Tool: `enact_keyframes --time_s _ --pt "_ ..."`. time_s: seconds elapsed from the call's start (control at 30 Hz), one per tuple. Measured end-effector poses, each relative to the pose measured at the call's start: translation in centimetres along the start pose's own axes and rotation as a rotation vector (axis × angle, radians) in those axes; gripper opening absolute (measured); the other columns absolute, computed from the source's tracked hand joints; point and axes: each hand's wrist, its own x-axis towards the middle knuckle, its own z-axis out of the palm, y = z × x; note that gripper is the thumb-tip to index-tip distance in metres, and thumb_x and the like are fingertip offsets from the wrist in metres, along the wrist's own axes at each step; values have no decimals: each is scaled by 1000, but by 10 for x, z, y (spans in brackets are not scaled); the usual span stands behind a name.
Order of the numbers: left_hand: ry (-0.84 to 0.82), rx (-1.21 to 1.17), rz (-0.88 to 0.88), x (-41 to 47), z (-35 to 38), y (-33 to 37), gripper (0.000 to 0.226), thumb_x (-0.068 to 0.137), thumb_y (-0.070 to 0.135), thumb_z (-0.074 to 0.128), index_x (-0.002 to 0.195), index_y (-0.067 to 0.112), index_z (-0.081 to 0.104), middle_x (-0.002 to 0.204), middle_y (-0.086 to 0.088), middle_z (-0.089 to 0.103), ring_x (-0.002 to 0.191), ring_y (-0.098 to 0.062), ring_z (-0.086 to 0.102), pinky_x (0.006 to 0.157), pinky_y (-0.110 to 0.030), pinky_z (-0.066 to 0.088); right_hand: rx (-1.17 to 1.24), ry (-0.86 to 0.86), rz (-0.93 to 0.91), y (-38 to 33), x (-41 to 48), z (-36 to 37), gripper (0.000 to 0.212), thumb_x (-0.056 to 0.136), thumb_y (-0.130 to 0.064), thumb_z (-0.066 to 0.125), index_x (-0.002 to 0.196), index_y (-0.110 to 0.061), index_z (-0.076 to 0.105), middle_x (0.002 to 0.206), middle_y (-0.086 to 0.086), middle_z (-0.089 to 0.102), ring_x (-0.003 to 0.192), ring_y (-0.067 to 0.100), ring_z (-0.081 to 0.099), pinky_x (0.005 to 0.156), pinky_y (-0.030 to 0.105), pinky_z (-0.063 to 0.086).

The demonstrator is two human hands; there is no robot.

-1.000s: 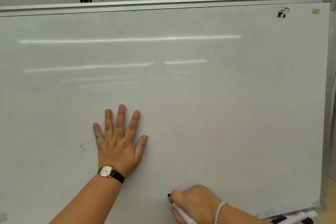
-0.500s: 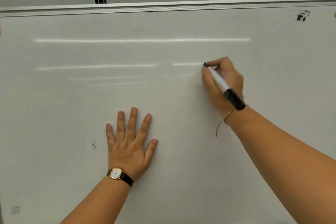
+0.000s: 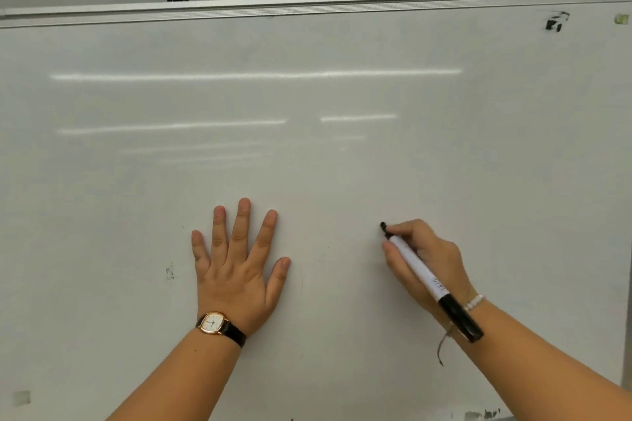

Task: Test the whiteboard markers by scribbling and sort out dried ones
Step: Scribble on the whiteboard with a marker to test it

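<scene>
A large whiteboard point(image 3: 342, 164) fills the head view. My left hand point(image 3: 237, 267) lies flat against it with fingers spread, a gold watch on a black strap at the wrist. My right hand point(image 3: 427, 260) grips a white marker point(image 3: 424, 275) with a black cap pushed on its rear end. The marker's black tip touches the board, where a small black dot shows. No line or scribble is visible around the tip.
A black smudge point(image 3: 555, 22) and a small green mark point(image 3: 620, 19) sit at the board's top right. Faint grey marks point(image 3: 170, 271) lie left of my left hand. The aluminium top frame point(image 3: 307, 7) runs across; a black strip and bead chain hang above.
My right hand came up from the tray with the marker to the board's upper middle, then dropped to the lower right, level with my left hand, which stayed flat.
</scene>
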Motion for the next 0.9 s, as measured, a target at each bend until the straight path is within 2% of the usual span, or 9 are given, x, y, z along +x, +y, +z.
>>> enact_keyframes --time_s 0.1,0.17,0.23,0.37,0.5,0.57,0.67,0.77,0.9 --pt "2 -10 -4 0 0 1 62 94 60 10 151 37 4 160 4 -5 147 -26 -6 113 -49 -10 -36 59 28 10 -25 0 19 85 -21 64 88 -35 53 63 -12 60 59 6 59 52 9 44" --pt "1 -15 -4 -1 1 1 62 94 60 11 151 37 4 160 4 -5 147 -26 -6 113 -49 -10 -200 -162 -97 9 -45 3 12 82 -29 57 93 -29 52 56 -14 54 51 4 51 51 2 34" --pt "3 -19 -3 -1 1 0 62 94 60 11 151 37 3 160 5 -6 147 -26 -5 114 -49 -9 -193 -333 -106 17 -60 3 17 82 -35 55 98 -27 52 56 -16 54 48 -1 45 51 -1 31" --pt "2 -12 -9 -1 1 2 62 94 60 11 151 37 4 160 5 -5 147 -25 -6 114 -49 -10 -147 -178 12 21 -67 4 20 79 -42 52 93 -29 57 58 -10 61 47 3 53 45 6 40" --pt "5 -23 -6 -1 2 2 62 93 60 12 151 37 5 160 5 -4 147 -26 -6 114 -49 -10 -255 -383 -149 11 -56 13 12 83 -38 53 92 -31 51 57 -15 55 50 4 51 51 -1 30" --pt "6 -16 -6 -1 1 1 62 94 60 11 151 37 5 160 5 -5 146 -26 -6 114 -49 -11 -183 -282 -56 -1 -26 12 4 84 -34 55 87 -31 56 62 -13 61 63 9 59 58 4 37" --pt "6 -10 -7 0 0 2 62 93 60 11 151 36 5 160 4 -5 146 -26 -6 114 -49 -11 -38 87 -10 -23 27 10 19 80 -30 58 90 -15 62 70 1 65 65 12 58 59 13 42" --pt "5 -11 -2 -1 0 2 62 94 60 10 151 37 3 160 4 -5 146 -26 -6 114 -49 -10 65 185 34 -47 80 5 23 83 -29 57 96 -11 60 73 2 61 64 13 58 61 21 46" --pt "8 -9 -3 -1 -1 2 62 94 60 12 151 36 6 160 2 2 147 -25 -6 113 -49 -10 107 269 50 -69 143 0 16 89 -21 59 99 -7 58 72 -6 57 64 6 55 57 14 43"
